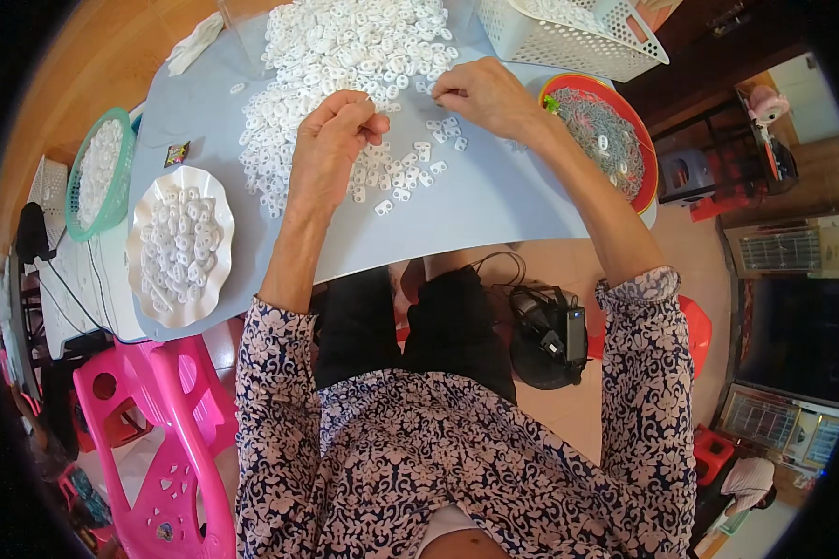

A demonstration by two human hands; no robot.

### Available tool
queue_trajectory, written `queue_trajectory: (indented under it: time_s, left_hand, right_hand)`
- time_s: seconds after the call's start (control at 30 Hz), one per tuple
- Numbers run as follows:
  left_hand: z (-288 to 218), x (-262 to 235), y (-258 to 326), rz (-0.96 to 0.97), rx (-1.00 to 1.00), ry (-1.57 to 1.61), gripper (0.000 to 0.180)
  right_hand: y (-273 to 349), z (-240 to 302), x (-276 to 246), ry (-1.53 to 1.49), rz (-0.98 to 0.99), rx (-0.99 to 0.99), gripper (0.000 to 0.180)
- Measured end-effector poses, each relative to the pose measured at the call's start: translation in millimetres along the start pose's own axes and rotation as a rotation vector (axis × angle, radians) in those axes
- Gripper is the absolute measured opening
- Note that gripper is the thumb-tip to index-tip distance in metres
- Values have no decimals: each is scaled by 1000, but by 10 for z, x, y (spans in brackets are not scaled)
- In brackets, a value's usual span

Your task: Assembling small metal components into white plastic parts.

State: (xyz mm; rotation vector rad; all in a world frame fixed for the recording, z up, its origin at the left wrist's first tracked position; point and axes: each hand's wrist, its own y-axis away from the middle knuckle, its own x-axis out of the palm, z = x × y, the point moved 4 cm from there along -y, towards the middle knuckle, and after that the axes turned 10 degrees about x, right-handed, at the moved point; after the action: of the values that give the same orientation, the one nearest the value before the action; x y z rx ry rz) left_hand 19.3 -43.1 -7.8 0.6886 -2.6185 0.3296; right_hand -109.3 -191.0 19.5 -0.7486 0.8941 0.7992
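Observation:
Over the grey-blue table, my left hand [336, 135] is closed in a pinch. A small white speck shows at its fingertips, too small to name. To the right, my right hand [488, 93] has its fingers curled together; what they hold, if anything, is hidden. Between and beyond the hands spreads a big heap of small white plastic pieces with holes [345, 47]. A looser scatter of the same pieces [405, 177] lies just below my hands. Near my right forearm stands a red bowl with a yellow rim [645, 172], holding grey thin bits and a white piece.
A scalloped white dish [146, 279] full of white pieces sits at the table's left. Farther left is a green basket [121, 191], also filled. A white perforated basket [569, 47] stands back right. A pink plastic chair [172, 419] is below left; a small colourful packet [177, 154] lies nearby.

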Motion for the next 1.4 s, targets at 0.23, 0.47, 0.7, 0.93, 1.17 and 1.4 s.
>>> queue_trajectory:
  time_s: [0.23,0.47,0.7,0.93,1.17,1.4]
  left_hand:
    - [32,-39,-1,-1,12,-5,9]
    - [33,-36,1,1,27,24,9]
    - [31,-26,14,10,40,-77,9]
    - [14,87,31,155,101,-376,10]
    - [20,99,52,148,118,-419,11]
    - [10,117,51,164,122,-432,12]
  right_hand:
    - [-127,265,229,292,52,-69,11]
    - [-133,269,122,168,83,69,10]
    - [189,299,309,-876,-17,364,14]
    - [352,283,417,-1083,-146,199,14]
    - [357,294,432,-1094,-161,204,17]
    - [361,289,423,-1122,-168,199,18]
